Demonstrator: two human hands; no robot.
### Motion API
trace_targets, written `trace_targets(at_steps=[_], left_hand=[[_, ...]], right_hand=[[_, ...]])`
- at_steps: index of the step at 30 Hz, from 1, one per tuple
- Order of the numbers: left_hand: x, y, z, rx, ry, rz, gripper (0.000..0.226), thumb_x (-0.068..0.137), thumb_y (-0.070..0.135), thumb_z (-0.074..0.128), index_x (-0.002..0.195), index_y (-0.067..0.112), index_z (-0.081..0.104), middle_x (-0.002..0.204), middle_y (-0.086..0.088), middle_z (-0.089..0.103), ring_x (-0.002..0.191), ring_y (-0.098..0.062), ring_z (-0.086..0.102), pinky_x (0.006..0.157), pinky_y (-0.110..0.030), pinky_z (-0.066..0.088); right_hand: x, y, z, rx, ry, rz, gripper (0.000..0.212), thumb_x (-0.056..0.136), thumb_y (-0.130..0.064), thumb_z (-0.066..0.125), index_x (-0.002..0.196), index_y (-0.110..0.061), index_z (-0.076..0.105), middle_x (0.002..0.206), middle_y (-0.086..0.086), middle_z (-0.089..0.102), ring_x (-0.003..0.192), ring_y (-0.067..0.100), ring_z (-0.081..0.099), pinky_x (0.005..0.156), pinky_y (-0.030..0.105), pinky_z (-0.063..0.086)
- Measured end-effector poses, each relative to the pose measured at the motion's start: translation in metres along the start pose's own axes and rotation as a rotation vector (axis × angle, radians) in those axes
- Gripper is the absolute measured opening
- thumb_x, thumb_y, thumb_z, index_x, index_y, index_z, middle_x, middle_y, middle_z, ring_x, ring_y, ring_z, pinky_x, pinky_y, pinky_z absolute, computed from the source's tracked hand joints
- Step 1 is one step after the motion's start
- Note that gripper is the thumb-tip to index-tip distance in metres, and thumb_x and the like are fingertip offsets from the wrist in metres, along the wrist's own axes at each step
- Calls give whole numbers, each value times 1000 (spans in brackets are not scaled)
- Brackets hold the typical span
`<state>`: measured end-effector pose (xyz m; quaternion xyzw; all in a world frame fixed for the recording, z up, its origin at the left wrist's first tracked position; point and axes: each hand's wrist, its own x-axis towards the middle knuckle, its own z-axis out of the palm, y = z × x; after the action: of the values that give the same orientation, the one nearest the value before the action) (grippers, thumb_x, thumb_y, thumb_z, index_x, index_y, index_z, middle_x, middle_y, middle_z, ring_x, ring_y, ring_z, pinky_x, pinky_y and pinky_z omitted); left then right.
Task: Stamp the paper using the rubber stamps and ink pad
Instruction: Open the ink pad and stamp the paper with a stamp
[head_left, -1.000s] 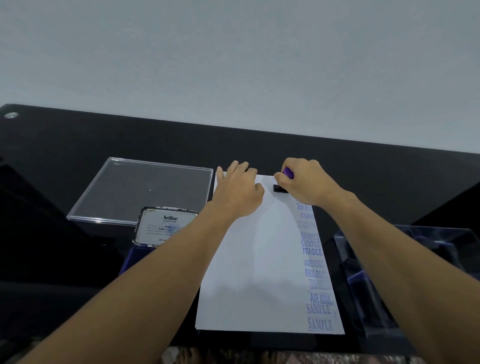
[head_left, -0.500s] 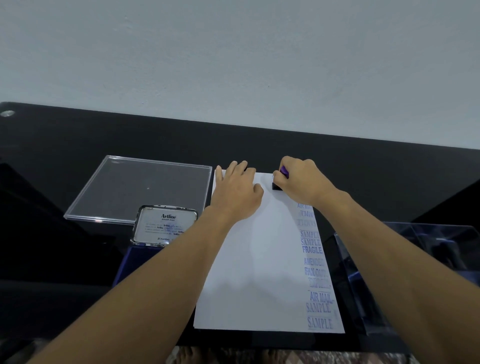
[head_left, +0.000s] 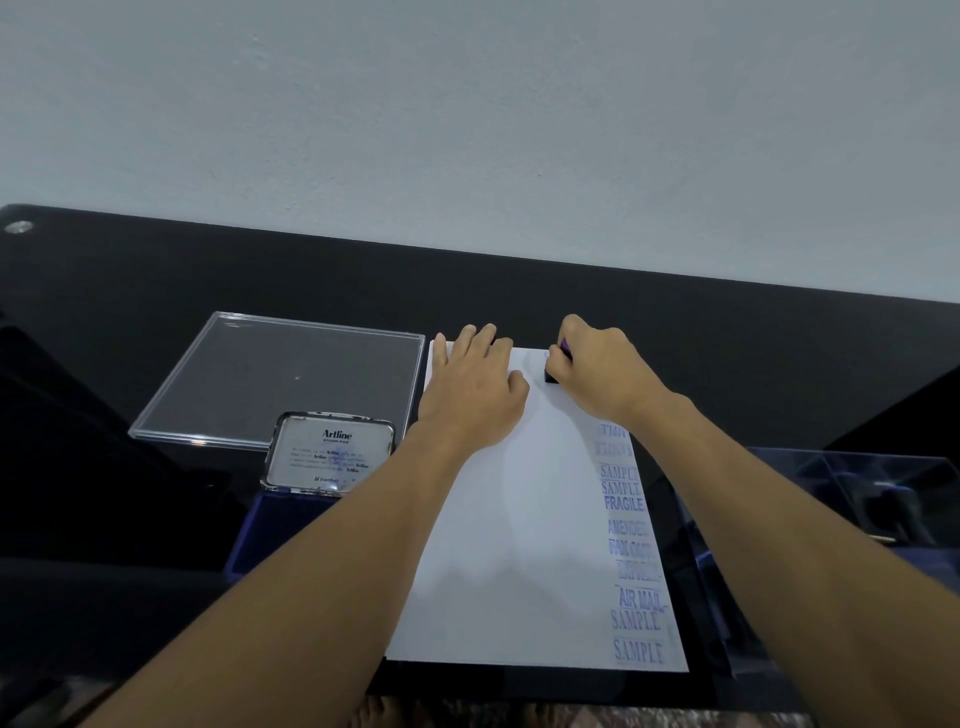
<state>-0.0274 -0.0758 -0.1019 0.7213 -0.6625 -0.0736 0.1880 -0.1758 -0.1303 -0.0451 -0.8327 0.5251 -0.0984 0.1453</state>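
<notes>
Open ink pad lid upright; right hand grips stamp

This looks like an office desk or a home work corner; which one cannot be told. A glossy black tabletop stands against a plain pale wall. Stationery lies on it: an open Artline ink pad toward the left edge, a clear plastic lid behind it, and a white sheet of paper stamped SAMPLE, FRAGILE and AIR MAIL.
</notes>
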Motion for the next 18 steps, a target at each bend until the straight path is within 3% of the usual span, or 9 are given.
trace_targets(at_steps=[18], left_hand=[[0, 1, 0, -16, -2, -12, 48, 100, 29, 33, 146, 16, 38, 161, -4, 23, 150, -21, 10, 121, -51, -1]], right_hand=[[-1, 2, 7, -20, 32, 0, 17, 104, -27, 44, 94, -12, 46, 72, 5, 55, 57, 14, 46, 49, 27, 36]])
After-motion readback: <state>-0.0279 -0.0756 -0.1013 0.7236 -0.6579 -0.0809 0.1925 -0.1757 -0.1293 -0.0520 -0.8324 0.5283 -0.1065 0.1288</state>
